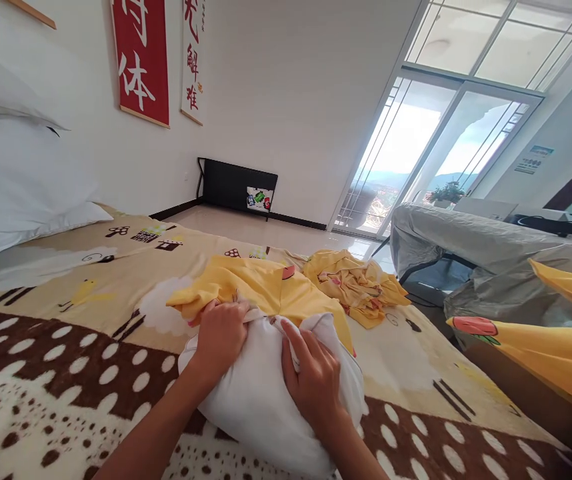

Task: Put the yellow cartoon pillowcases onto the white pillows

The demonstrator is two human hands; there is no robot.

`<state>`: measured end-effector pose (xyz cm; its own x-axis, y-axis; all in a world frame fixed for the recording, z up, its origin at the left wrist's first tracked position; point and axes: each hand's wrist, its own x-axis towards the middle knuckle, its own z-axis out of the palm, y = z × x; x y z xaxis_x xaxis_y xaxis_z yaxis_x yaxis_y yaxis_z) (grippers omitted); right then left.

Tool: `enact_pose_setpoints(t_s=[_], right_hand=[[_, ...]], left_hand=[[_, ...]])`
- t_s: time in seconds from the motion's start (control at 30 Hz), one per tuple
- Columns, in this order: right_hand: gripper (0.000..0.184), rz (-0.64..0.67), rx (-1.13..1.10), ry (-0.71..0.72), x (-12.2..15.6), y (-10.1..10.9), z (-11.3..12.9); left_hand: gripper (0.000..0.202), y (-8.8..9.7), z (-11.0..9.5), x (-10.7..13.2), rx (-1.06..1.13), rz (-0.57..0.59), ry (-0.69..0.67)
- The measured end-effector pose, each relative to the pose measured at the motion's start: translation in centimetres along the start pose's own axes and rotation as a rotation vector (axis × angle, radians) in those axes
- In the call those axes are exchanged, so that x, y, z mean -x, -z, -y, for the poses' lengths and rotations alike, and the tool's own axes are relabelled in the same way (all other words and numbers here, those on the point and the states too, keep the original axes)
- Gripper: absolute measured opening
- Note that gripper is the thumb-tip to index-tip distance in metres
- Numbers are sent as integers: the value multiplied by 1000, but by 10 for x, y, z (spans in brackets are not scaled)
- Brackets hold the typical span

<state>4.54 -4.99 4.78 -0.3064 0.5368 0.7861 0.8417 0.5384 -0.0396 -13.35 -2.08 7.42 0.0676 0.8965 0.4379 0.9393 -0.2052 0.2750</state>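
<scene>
A plump white pillow [261, 407] lies on the bed just in front of me. A yellow pillowcase [266, 283] is spread at its far end, meeting the pillow between my hands. My left hand [222, 337] is closed at this meeting line, gripping the pillowcase edge; whether pillow fabric is pinched along with it I cannot tell. With curled fingers, my right hand [313, 373] grips bunched white fabric of the pillow, close to the yellow edge. A crumpled yellow patterned cloth [356, 283] rests beyond, to the right.
A patterned blanket [86, 293] covers the bed. White pillows [21, 173] are stacked at the left. More yellow cloth [541, 347] hangs at the right edge, near plastic-covered furniture [431, 230]. A black folded table [236, 183] leans against the wall, left of a glass door [416, 147].
</scene>
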Motion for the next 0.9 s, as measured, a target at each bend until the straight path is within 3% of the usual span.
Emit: enact_pose_setpoints(t_s=[0.13,0.23,0.3,0.4,0.5,0.57,0.67,0.77,0.83,0.9], right_hand=[[61,123,148,65,13,28,33],[84,228,290,81,21,33,60],[81,259,343,99,20,24,72],[56,335,318,222,10,4,76],[33,470,218,319,0,-12,68],[27,523,220,269,-4,-20,58],[37,486,292,134,-6,-25,33],[50,425,346,53,-5,-22,1],[54,394,368,9,-5,-17,-19],[56,369,383,-36,-7,-8,-34]], left_hand=[[19,-1,7,-3,-6,-12,18],[16,-1,10,-5,8,-41,26],[15,-1,12,-6,32,-70,53],[14,-2,16,-4,73,-136,54],[12,-3,16,0,94,-186,-27],[13,-1,12,3,77,-164,-95],[14,8,5,6,31,-114,-228],[18,24,3,6,94,-157,-331],[21,35,5,7,210,-217,-326],[21,42,12,7,344,-180,-266]])
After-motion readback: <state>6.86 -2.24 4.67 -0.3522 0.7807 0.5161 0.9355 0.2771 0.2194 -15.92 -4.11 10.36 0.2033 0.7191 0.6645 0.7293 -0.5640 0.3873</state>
